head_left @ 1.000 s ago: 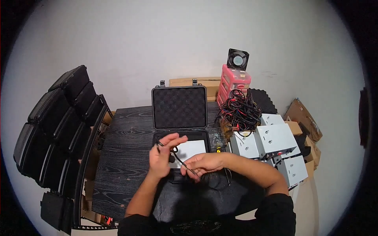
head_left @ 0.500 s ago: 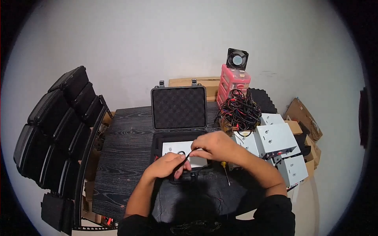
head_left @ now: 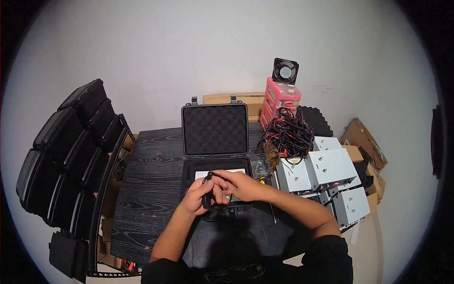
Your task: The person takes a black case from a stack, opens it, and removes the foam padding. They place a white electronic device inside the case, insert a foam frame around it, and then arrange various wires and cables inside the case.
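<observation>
A bundle of black cable [head_left: 206,200] is gripped in my left hand [head_left: 194,196], its loops bunched between thumb and fingers. My right hand [head_left: 240,185] closes on the same cable at its upper right, fingertips against the coil. Both hands are over an open black hard case [head_left: 252,176] lined with foam, its egg-crate foam lid [head_left: 215,129] standing upright. Inside the case lies a white box [head_left: 200,174], mostly covered by my hands. To the right of the case, a screwdriver [head_left: 263,181] with a yellow handle lies on the dark table, partly behind my right forearm.
Several white metal boxes [head_left: 331,166] are stacked at the right, with a tangle of black and red cables [head_left: 289,133] beside them. A pink drawer unit [head_left: 283,99] carries a fan [head_left: 285,71]. Several black cases [head_left: 78,142] fill a rack at the left.
The cable strand stretched between my hands is now gathered into a bundle. My right hand has moved down and left, closer to my left hand.
</observation>
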Demonstrator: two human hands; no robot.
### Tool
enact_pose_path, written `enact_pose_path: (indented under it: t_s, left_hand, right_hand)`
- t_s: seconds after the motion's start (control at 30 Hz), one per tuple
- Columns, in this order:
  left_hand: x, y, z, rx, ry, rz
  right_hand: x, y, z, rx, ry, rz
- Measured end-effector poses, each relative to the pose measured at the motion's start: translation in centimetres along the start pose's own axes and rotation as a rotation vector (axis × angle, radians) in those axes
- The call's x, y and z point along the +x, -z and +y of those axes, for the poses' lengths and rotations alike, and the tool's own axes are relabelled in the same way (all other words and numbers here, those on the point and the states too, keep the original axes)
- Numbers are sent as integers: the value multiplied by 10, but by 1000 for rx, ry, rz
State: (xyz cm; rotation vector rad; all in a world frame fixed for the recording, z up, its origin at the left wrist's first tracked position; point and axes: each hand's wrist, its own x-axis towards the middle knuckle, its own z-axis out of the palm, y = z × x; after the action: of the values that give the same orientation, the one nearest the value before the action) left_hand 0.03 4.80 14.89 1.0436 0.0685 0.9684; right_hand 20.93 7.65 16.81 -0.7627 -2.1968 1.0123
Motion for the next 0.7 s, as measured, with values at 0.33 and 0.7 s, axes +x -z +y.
enact_pose_path:
  t_s: [0.33, 0.7]
  left_hand:
    - [18, -6, 4, 1058, -266, 313]
    - [10, -11, 14, 1788, 151, 101]
  right_hand:
    - [-12, -43, 41, 1204, -559, -301]
    - [-22, 4, 19, 976, -661, -528]
